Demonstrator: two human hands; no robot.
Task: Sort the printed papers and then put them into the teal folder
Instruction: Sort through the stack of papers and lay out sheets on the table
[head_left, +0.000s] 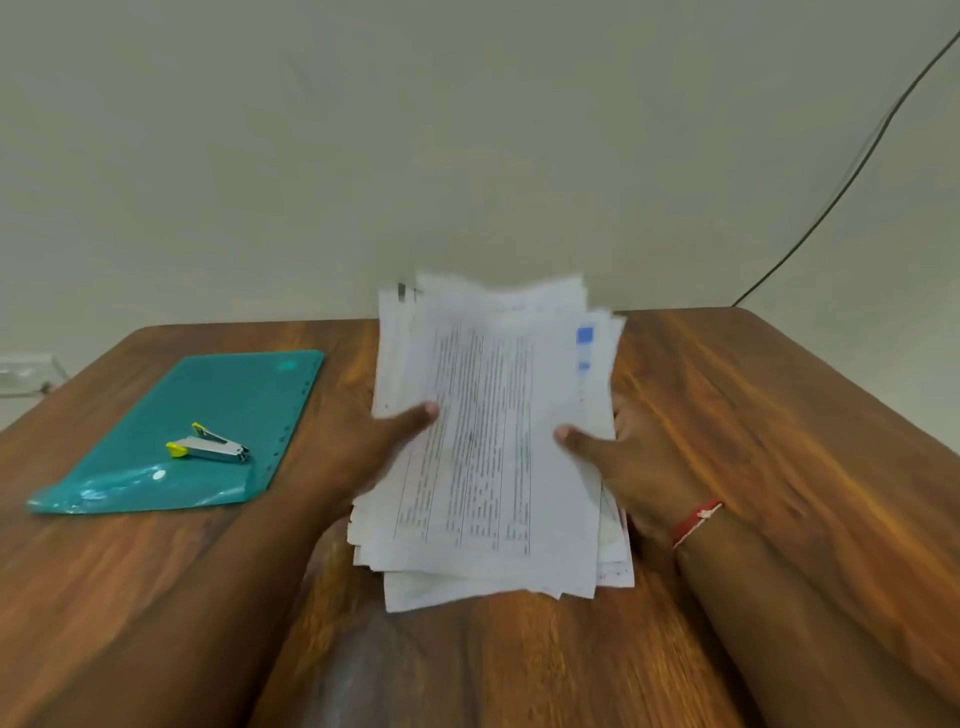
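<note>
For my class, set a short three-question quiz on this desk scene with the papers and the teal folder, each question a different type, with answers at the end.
1. True or false: the small stapler lies on the teal folder.
2. The paper stack is held by: A one hand, B both hands, C neither hand.
3. Fill in: the folder lies to the person's ___ of the stack.
Key: 1 true. 2 B: left hand and right hand grip it. 3 left.
</note>
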